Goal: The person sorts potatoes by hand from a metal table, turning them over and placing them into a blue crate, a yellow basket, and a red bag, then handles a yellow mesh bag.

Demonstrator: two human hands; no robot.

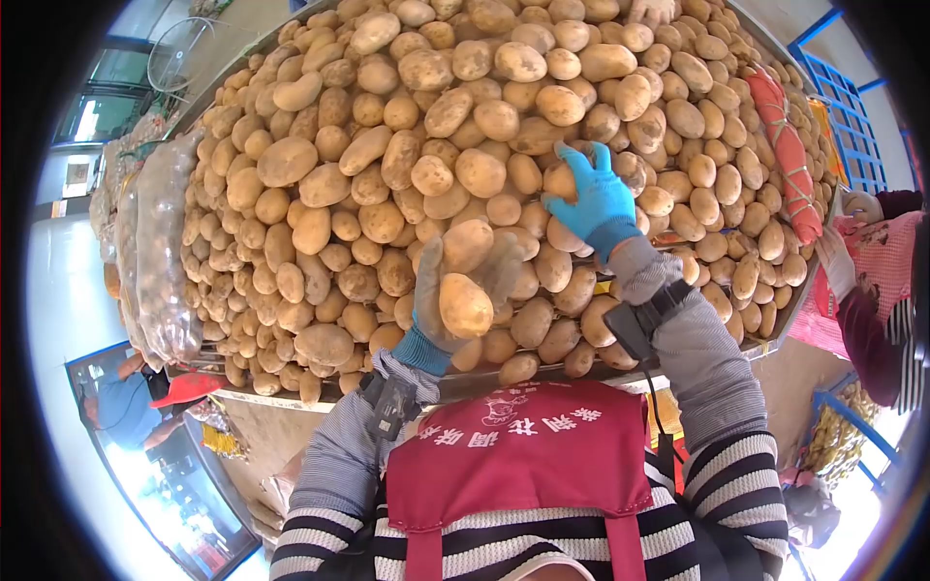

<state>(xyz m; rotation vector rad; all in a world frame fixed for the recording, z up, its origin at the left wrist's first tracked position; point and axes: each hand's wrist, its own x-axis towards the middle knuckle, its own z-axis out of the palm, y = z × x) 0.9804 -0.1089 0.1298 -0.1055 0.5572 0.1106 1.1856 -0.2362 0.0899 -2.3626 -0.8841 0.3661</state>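
Note:
A large heap of potatoes [358, 223] fills the wide table before me. My left hand [431, 300], in a blue glove with a grey, dirty palm, is turned palm up at the near side of the heap. It cradles a light-brown potato [466, 306], with a second potato [467, 245] resting toward its fingers. Farther right and forward, my right hand [598, 201] wears a blue glove. Its thumb and fingers curve around a potato [559, 182] on the heap, whose underside is hidden among the others.
Clear bags of potatoes [165, 252] stand at the left edge. A tied red sack [783, 155] lies along the right side. Another person's hand [652, 12] touches the far edge, and a person in a pink checked apron [877, 257] is at the right. A metal rim [281, 399] borders the table.

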